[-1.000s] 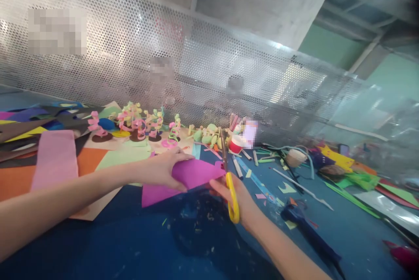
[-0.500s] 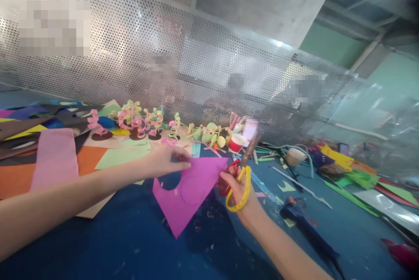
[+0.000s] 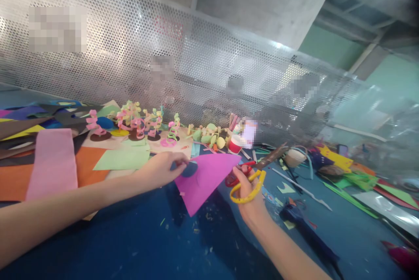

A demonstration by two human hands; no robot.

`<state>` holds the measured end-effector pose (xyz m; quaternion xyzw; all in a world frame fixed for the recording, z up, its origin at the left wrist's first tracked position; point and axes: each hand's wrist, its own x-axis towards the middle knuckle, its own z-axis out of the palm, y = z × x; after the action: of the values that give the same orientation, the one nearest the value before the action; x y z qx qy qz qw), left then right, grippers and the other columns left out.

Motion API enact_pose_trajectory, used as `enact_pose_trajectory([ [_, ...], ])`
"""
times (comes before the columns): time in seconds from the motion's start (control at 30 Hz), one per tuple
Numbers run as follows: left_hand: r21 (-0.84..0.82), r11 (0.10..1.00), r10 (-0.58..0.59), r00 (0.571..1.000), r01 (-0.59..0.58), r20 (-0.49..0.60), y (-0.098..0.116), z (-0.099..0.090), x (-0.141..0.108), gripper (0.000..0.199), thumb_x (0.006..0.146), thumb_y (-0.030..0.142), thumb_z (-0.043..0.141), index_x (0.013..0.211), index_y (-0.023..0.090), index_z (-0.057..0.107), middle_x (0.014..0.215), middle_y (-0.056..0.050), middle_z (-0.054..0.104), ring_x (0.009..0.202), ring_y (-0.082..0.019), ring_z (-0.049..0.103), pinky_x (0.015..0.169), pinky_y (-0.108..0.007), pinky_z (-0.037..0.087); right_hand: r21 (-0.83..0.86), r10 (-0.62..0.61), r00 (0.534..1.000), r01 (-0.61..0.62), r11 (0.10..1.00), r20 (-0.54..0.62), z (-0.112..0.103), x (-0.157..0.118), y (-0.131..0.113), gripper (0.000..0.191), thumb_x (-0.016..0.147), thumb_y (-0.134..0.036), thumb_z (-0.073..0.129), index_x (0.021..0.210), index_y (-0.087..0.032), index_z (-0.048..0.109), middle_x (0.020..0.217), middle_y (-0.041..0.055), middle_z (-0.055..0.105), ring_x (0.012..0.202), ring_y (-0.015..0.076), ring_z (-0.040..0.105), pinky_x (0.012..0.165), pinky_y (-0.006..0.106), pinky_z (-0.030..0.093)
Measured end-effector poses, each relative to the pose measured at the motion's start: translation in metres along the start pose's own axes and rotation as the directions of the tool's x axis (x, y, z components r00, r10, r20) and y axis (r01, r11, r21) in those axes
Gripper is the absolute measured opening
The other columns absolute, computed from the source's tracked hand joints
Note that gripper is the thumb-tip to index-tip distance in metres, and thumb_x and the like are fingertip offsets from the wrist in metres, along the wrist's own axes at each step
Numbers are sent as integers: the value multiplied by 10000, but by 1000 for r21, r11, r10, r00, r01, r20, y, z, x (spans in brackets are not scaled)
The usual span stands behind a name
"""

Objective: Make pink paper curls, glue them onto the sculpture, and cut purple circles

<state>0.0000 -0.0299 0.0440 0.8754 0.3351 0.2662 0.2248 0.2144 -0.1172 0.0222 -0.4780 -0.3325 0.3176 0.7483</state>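
Note:
A purple sheet of paper [image 3: 209, 179], with a rounded cut-out on its left side, hangs above the blue table between my hands. My left hand [image 3: 165, 168] is at the cut-out, thumb and fingers pinched together at the sheet's upper left edge. Scissors [image 3: 250, 190] with red and yellow handles are in my right hand [image 3: 250, 199], their dark blades pointing up and right, away from the sheet. The fingertips of that hand lie close against the sheet's right edge; I cannot tell whether they grip it.
Pink and green paper spirals [image 3: 137, 127] stand behind, near a perforated metal screen [image 3: 196, 74]. Coloured sheets [image 3: 54, 162] lie left. A red-and-white cup [image 3: 236, 143], a dark glue gun [image 3: 307, 227] and paper scraps [image 3: 286, 187] are on the right. People show blurred beyond the screen.
The purple sheet has shifted right and turned, its lower point rising. My right hand and the scissors moved right, the blades swinging further right. My left hand shifted slightly left, its fingers more curled.

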Motion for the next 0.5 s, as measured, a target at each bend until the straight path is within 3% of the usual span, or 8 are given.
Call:
enact_pose_trajectory([
  [0.1, -94, 989, -110, 991, 117, 82, -3, 5, -2, 430, 812, 504, 428, 649, 174, 652, 569, -20, 609, 479, -143, 498, 470, -242, 335, -47, -16, 1000, 17, 999, 13, 0, 1, 6, 314, 642, -283, 639, 705, -238, 335, 678, -71, 444, 541, 96, 499, 504, 220, 419],
  [0.2, -263, 943, -139, 960, 204, 243, 3, 7, -7, 475, 800, 530, 428, 557, 164, 608, 501, -16, 560, 466, -142, 481, 480, -242, 329, -107, -33, 999, 37, 994, 40, -2, 3, 14, 305, 642, -312, 621, 685, -239, 328, 674, -59, 475, 549, 120, 513, 505, 246, 421],
  [0.3, -391, 888, -98, 932, 241, 350, 12, 8, -13, 385, 803, 517, 441, 673, 177, 565, 602, 0, 562, 557, -145, 494, 544, -238, 353, -147, -47, 998, 54, 988, 52, -2, 3, 17, 316, 648, -335, 626, 688, -239, 327, 676, -59, 478, 518, 113, 496, 498, 253, 420],
  [0.4, -427, 872, -78, 929, 239, 361, 19, 11, -17, 325, 771, 520, 509, 859, 209, 478, 686, 25, 542, 597, -137, 467, 528, -224, 336, -159, -60, 997, 67, 985, 49, -2, 2, 16, 347, 657, -341, 640, 694, -241, 309, 699, -63, 464, 498, 94, 479, 490, 242, 418],
  [0.5, -469, 856, -26, 925, 216, 380, 20, 16, -18, 314, 749, 486, 560, 796, 199, 441, 660, 39, 497, 582, -121, 432, 509, -214, 309, -175, -54, 997, 62, 983, 51, -2, 1, 14, 353, 668, -345, 647, 694, -243, 310, 680, -69, 455, 492, 94, 481, 486, 240, 425],
])
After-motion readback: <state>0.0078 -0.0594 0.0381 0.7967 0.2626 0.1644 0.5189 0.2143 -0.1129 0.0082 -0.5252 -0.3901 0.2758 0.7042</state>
